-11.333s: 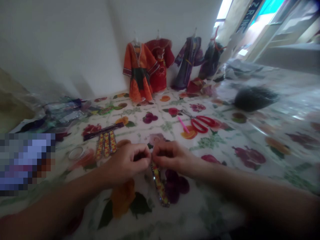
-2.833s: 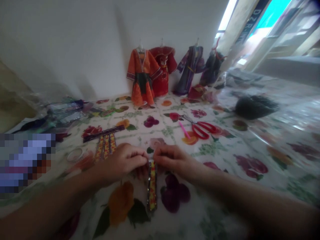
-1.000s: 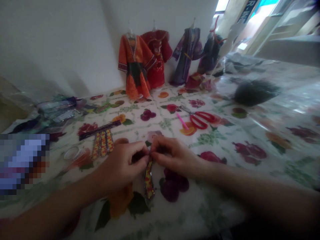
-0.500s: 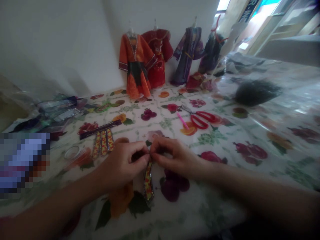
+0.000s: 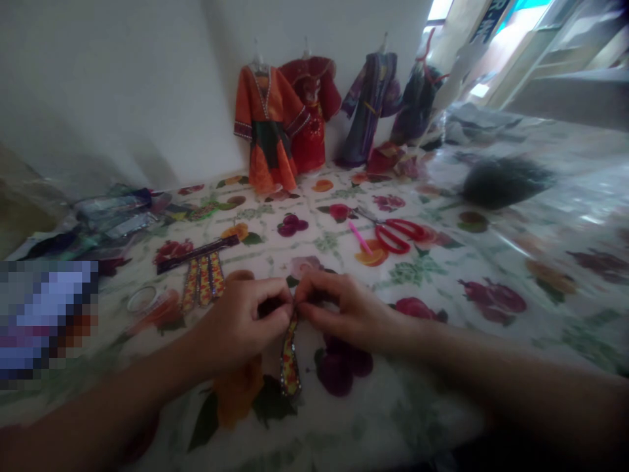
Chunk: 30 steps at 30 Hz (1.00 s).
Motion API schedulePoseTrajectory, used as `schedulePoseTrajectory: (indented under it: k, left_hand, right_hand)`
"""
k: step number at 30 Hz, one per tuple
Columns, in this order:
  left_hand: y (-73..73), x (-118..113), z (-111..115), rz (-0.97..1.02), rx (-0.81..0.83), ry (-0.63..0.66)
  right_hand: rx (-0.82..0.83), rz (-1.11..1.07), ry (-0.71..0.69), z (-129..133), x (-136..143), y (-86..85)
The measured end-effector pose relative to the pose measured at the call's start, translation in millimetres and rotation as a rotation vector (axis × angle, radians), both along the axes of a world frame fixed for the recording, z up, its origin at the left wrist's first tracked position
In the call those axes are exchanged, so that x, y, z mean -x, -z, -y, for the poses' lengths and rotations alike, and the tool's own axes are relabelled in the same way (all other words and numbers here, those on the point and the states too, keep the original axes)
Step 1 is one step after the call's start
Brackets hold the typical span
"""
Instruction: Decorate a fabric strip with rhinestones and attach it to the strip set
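Note:
A narrow yellow-and-red patterned strip (image 5: 290,364) with shiny beaded edges hangs down from between my fingertips. My left hand (image 5: 253,314) pinches its upper end, thumb against forefinger. Touching it from the other side, my right hand (image 5: 339,305) is also closed in a pinch at the same end. The fingertips hide the top of the strip. Left of my hands lie several similar patterned strips (image 5: 203,280), side by side below a dark purple band (image 5: 197,254).
Red-handled scissors (image 5: 399,235) and a pink pen (image 5: 360,237) lie beyond my right hand. A clear ring (image 5: 142,299) is at the left. Small dresses, one orange (image 5: 265,124), stand against the wall. A dark bundle (image 5: 504,182) and clear plastic are at the right.
The hanging strip's lower end has swung slightly left and turned a little. Both hands keep nearly the same place and the same pinch.

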<state>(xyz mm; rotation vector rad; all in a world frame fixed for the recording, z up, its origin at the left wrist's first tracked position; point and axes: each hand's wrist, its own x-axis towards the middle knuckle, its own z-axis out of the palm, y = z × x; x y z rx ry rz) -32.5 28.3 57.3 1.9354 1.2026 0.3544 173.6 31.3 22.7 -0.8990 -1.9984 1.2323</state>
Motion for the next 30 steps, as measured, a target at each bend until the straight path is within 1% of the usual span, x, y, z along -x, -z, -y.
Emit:
schedulePoseTrajectory:
  k: [12, 24, 30]
  left_hand:
    - [-2.3, -0.3, 0.9, -0.052, -0.058, 0.005]
    - [-2.7, -1.4, 1.2, -0.019, -0.034, -0.002]
    - [-2.0, -0.7, 1.3, -0.037, -0.04, -0.016]
  right_hand:
    - [0.05, -0.016, 0.013, -0.1, 1.4, -0.7]
    - [0.036, -0.011, 0.002, -1.0, 1.1, 1.3]
    - [0.017, 0.01, 0.009, -0.5, 2.6, -2.0]
